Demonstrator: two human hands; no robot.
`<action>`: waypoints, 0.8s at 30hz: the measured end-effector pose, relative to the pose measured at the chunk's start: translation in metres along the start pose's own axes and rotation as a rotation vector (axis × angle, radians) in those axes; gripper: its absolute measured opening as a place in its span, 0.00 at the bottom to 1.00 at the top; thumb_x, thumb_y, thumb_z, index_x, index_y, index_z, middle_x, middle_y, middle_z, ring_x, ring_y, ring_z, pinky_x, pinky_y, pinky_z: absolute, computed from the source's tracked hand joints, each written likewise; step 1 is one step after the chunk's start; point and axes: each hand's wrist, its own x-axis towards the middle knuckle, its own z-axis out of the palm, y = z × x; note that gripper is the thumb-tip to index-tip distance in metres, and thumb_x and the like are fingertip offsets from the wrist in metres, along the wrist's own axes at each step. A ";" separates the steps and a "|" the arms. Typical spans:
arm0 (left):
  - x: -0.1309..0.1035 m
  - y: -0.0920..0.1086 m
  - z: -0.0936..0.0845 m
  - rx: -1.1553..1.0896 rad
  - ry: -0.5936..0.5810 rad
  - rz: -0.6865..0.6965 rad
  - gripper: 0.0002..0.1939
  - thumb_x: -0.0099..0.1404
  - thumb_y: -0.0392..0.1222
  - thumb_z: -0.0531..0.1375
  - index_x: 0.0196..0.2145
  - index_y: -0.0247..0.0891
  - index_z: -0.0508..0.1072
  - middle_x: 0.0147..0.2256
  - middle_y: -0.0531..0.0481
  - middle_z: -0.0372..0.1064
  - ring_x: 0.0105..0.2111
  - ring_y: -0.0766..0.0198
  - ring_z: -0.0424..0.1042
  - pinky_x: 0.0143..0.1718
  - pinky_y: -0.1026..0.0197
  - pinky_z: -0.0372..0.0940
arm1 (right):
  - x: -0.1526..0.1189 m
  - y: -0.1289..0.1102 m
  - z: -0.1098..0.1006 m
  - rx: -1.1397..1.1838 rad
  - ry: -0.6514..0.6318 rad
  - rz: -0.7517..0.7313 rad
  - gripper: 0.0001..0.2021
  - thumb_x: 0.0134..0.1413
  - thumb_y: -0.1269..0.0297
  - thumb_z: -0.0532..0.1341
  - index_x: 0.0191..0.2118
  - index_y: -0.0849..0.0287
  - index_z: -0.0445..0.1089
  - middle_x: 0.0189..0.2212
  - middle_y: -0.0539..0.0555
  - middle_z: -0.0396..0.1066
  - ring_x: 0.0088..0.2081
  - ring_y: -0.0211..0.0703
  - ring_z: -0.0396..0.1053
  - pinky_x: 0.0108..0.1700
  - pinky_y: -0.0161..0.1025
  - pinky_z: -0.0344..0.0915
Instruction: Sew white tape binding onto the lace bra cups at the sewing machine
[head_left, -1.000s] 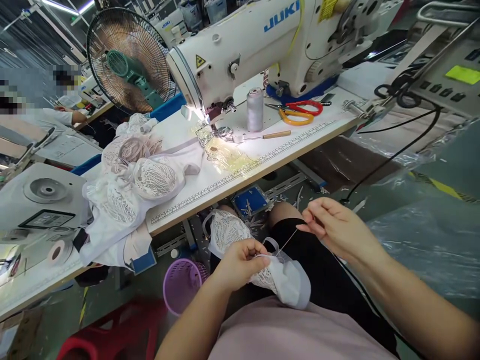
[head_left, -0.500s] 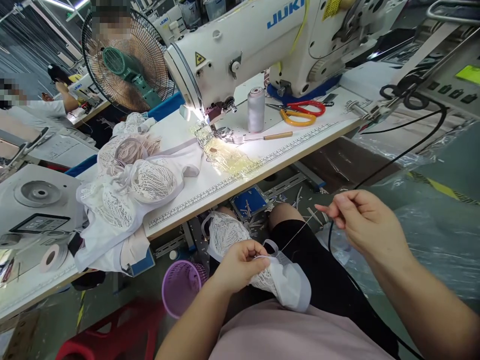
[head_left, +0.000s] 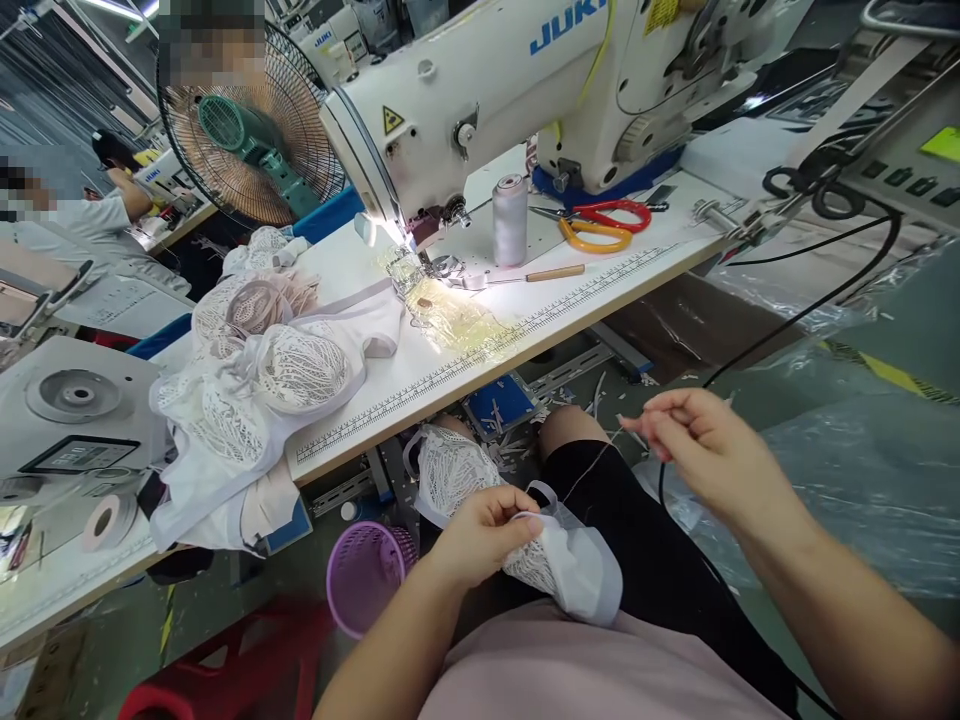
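On my lap lies a white lace bra, one lace cup towards my knees and the other folded near my waist. My left hand is closed on the bra's edge between thumb and fingers. A thin thread runs from the bra up to my right hand, which pinches its end and is held off to the right above my thigh. The thread sags a little.
A sewing machine stands on the white table. Scissors, a thread cone and a wooden-handled tool lie beside it. More lace bras are heaped left. A purple basket and red stool are below.
My right hand has moved slightly left, and the thread has gone from straight to slack. My left hand keeps its hold on the bra.
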 end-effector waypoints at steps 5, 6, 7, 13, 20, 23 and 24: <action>-0.003 0.008 -0.005 0.058 0.043 0.085 0.21 0.48 0.56 0.63 0.26 0.33 0.66 0.22 0.54 0.58 0.23 0.72 0.55 0.26 0.66 0.50 | -0.007 -0.018 0.025 0.034 -0.426 0.053 0.16 0.49 0.49 0.57 0.35 0.58 0.60 0.27 0.51 0.68 0.26 0.37 0.66 0.35 0.40 0.66; -0.005 0.016 -0.007 0.082 0.057 0.115 0.20 0.49 0.55 0.62 0.26 0.33 0.66 0.22 0.54 0.58 0.23 0.72 0.55 0.26 0.66 0.50 | -0.007 -0.026 0.032 0.041 -0.494 0.077 0.17 0.49 0.48 0.56 0.36 0.58 0.60 0.29 0.53 0.69 0.29 0.39 0.68 0.36 0.40 0.66; -0.008 0.026 -0.009 0.110 0.073 0.148 0.19 0.50 0.55 0.61 0.27 0.34 0.66 0.23 0.54 0.58 0.23 0.71 0.55 0.27 0.66 0.51 | -0.006 -0.034 0.041 0.054 -0.555 0.088 0.17 0.50 0.48 0.56 0.37 0.59 0.60 0.30 0.55 0.70 0.32 0.41 0.69 0.38 0.41 0.65; -0.039 0.109 -0.022 0.320 0.189 0.264 0.15 0.55 0.51 0.59 0.28 0.34 0.65 0.22 0.54 0.58 0.22 0.72 0.55 0.25 0.67 0.52 | 0.005 -0.094 0.097 -0.010 -0.819 -0.118 0.09 0.56 0.58 0.50 0.30 0.58 0.58 0.25 0.49 0.65 0.30 0.36 0.63 0.33 0.35 0.60; -0.109 0.226 -0.033 0.690 0.282 0.243 0.13 0.57 0.50 0.56 0.28 0.36 0.67 0.21 0.53 0.61 0.21 0.70 0.59 0.22 0.67 0.54 | 0.005 -0.189 0.138 -0.108 -0.885 -0.476 0.08 0.57 0.64 0.45 0.30 0.57 0.57 0.23 0.48 0.62 0.26 0.36 0.59 0.27 0.33 0.55; -0.127 0.274 -0.038 1.250 0.543 0.311 0.12 0.59 0.48 0.53 0.29 0.38 0.69 0.22 0.53 0.64 0.21 0.68 0.63 0.23 0.67 0.56 | 0.014 -0.225 0.153 -0.317 -0.661 -0.877 0.09 0.56 0.67 0.44 0.36 0.58 0.59 0.25 0.52 0.66 0.26 0.40 0.62 0.28 0.35 0.55; -0.124 0.283 -0.041 1.448 0.654 0.354 0.11 0.59 0.49 0.52 0.29 0.39 0.69 0.22 0.54 0.64 0.20 0.68 0.63 0.23 0.67 0.55 | 0.022 -0.231 0.158 -0.402 -0.572 -0.994 0.09 0.56 0.68 0.43 0.37 0.59 0.59 0.26 0.54 0.67 0.27 0.41 0.62 0.28 0.36 0.55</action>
